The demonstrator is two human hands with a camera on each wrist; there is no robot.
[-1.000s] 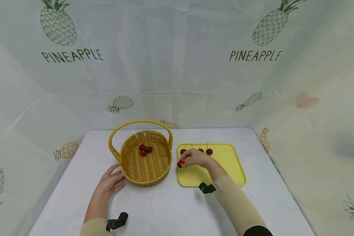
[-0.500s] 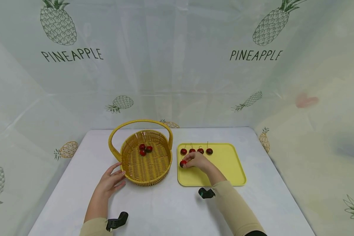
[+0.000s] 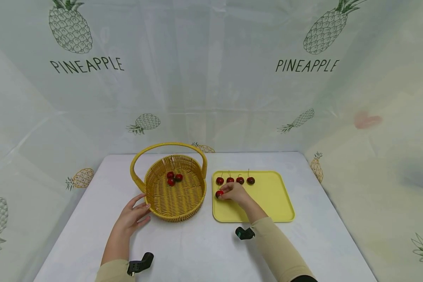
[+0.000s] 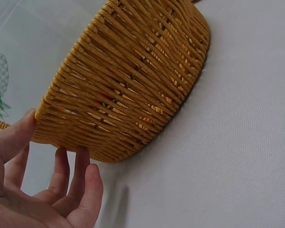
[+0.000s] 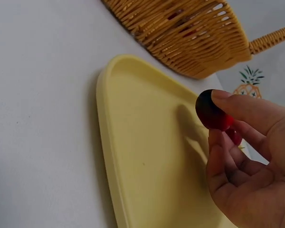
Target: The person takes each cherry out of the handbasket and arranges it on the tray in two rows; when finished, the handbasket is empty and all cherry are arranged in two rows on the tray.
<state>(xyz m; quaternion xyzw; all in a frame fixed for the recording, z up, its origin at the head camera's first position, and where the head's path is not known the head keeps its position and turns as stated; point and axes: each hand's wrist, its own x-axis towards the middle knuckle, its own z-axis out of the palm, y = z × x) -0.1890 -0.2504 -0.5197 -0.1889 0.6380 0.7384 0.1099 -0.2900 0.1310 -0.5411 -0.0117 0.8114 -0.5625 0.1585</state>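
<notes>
A dark red cherry (image 5: 212, 110) is pinched between the thumb and fingers of my right hand (image 3: 234, 192), just above the left part of the yellow tray (image 3: 264, 207). Along the tray's far side lie several cherries (image 3: 240, 180) with stems, in a row. My left hand (image 3: 132, 213) rests its fingertips against the near left side of the yellow woven basket (image 3: 176, 199). In the left wrist view, its thumb touches the rim and the fingers (image 4: 80, 171) stay loosely bent by the wall. Several cherries (image 3: 170, 181) sit together inside the basket.
The basket's tall arched handle (image 3: 169, 144) stands upright over its far side. Basket and tray stand side by side on a white-covered table (image 3: 194, 250), a narrow gap between them. A pineapple-printed curtain (image 3: 204, 86) hangs behind and at the sides.
My right hand has moved slightly right and toward me with the cherry, uncovering the row of cherries behind it. Over the last half second it barely moves. The left hand stays at the basket.
</notes>
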